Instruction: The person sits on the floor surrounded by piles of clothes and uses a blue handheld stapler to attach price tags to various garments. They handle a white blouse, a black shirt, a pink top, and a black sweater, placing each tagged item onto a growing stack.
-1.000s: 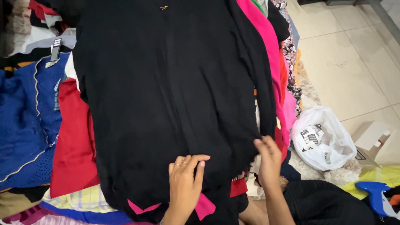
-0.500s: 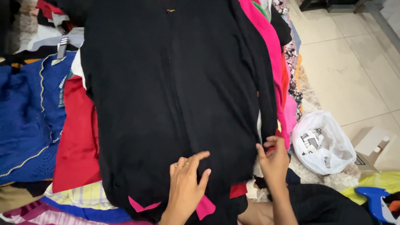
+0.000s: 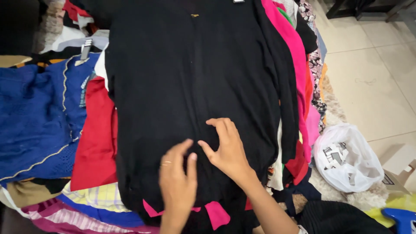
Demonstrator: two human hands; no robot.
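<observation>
A large black garment (image 3: pixel 195 86) lies spread flat on top of a pile of clothes. My left hand (image 3: pixel 177 184) rests on its lower part, fingers together and flat, with a ring on one finger. Close beside it, my right hand (image 3: pixel 227 149) presses on the same black cloth with fingers spread and slightly curled. The two hands almost touch near the garment's lower middle. Neither hand grips anything that I can see. Bits of a pink garment (image 3: pixel 216 214) stick out under the black hem.
A blue knitted garment (image 3: pixel 37 117) and a red one (image 3: pixel 97 143) lie at the left. Pink clothes (image 3: pixel 292 52) edge the pile on the right. A white plastic bag (image 3: pixel 346 158) and a cardboard box (image 3: pixel 401 173) sit on the tiled floor at the right.
My right hand has moved from the black garment's right edge leftward to its lower middle, beside my left hand. The left hand has shifted slightly up.
</observation>
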